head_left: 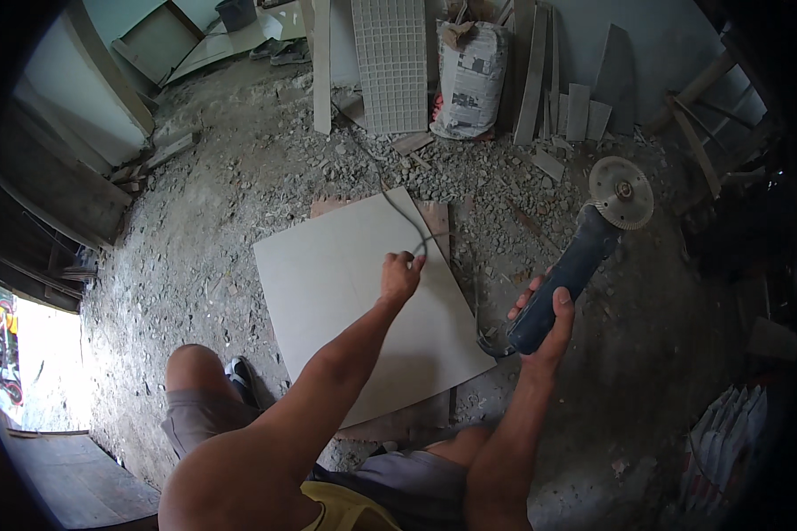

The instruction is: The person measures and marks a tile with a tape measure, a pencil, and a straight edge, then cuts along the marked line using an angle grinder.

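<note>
An angle grinder (562,285) with a dark blue body is gripped in my right hand (545,323), held off to the right of a large tile. Its toothed metal disc (621,193) points up and away from me; whether it spins I cannot tell. The pale square tile (354,292) lies flat and turned at an angle before my knees. Over the tile's right part, my left hand (402,275) is closed on a dark power cord (406,215). That cord runs across the tile toward the far wall, and another stretch of it hangs from the grinder's rear end.
Under the tile, brownish boards (434,221) stick out. Loose rubble (469,190) covers the floor beyond. Against the far wall lean a gridded tile panel (390,66), a filled white sack (471,80) and several planks (531,75). White bags (726,442) stand at the lower right.
</note>
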`<state>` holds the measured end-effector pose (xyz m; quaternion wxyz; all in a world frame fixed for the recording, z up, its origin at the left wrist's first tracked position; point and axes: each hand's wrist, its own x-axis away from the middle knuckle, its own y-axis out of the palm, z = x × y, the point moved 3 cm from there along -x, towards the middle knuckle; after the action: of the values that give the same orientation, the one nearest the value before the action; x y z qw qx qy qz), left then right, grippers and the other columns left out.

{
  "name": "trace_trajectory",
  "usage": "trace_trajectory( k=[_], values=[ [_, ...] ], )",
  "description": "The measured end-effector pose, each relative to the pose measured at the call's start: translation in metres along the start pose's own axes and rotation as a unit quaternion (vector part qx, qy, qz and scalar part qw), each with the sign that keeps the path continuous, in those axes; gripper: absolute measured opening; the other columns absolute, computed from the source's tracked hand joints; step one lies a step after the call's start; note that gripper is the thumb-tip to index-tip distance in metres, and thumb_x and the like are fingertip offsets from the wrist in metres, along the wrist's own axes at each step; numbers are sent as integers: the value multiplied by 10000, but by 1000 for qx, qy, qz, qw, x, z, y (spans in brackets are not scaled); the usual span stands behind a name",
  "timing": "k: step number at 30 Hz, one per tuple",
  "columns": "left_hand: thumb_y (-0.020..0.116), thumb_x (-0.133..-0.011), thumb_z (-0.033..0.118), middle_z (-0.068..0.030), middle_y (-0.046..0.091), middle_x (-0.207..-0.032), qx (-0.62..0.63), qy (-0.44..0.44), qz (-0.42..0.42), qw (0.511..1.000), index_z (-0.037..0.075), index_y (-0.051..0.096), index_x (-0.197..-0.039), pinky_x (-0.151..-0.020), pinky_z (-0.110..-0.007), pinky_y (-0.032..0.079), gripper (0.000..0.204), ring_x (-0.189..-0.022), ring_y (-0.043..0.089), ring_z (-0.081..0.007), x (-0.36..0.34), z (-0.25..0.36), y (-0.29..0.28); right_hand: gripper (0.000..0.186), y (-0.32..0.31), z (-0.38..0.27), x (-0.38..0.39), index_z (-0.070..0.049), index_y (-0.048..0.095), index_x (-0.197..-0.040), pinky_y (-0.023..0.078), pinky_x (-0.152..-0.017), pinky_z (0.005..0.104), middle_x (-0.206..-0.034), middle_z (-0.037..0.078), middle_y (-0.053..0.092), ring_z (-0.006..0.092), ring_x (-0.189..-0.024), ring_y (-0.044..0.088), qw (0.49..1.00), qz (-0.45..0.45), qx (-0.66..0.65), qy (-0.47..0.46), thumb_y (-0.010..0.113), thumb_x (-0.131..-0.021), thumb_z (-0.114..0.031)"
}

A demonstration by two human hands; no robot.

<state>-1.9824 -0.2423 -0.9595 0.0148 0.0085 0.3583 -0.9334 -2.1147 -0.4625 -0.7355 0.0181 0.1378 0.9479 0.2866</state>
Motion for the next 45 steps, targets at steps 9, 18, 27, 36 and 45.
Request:
trace_trajectory(
  k=[9, 18, 27, 36, 45],
  values=[
    [528, -963, 313, -319, 524, -1260, 306, 27, -199, 931, -55, 530, -1268, -1044, -496, 381, 477, -1228, 472, -475, 12, 197, 117, 570, -9, -4, 7, -32, 446, -1268, 536, -618, 330, -991, 84, 560, 176, -772, 587, 998, 19, 23, -49, 628, -877, -406],
    [530, -903, 213, -258, 354, -1470, 105, 196, -71, 972, -3, 365, -1423, -1165, -483, 268, 586, -1374, 313, -457, 46, 59, 97, 519, 0, 20, -16, -18, 490, -1202, 546, -630, 334, -952, 82, 562, 187, -727, 596, 978, 133, 136, -90, 696, -823, -307],
    [526, -987, 287, -120, 596, -1266, 298, -104, -255, 914, 21, 496, -1375, -980, -382, 458, 471, -1155, 567, -243, 117, 0, 8, 715, -12, 32, -39, 36, 437, -1330, 452, -896, 361, -1119, 114, 556, 216, -996, 559, 959, 152, 222, -89, 745, -815, -354],
    [571, -975, 346, -140, 481, -1403, 477, -184, -210, 833, 65, 388, -1463, -1019, -433, 438, 592, -1242, 523, -268, 161, 41, -93, 645, 19, 51, -49, 21, 497, -1256, 480, -833, 344, -1073, 105, 586, 204, -949, 578, 981, 96, 164, -41, 741, -826, -393],
    [597, -932, 224, -185, 362, -1492, 450, 55, -319, 832, 102, 196, -1549, -1103, -412, 343, 746, -1352, 395, -283, 91, 180, -114, 713, 49, 29, -37, 54, 461, -1275, 490, -823, 367, -1097, 159, 582, 246, -966, 591, 959, 87, 251, -102, 721, -840, -447]
  ],
)
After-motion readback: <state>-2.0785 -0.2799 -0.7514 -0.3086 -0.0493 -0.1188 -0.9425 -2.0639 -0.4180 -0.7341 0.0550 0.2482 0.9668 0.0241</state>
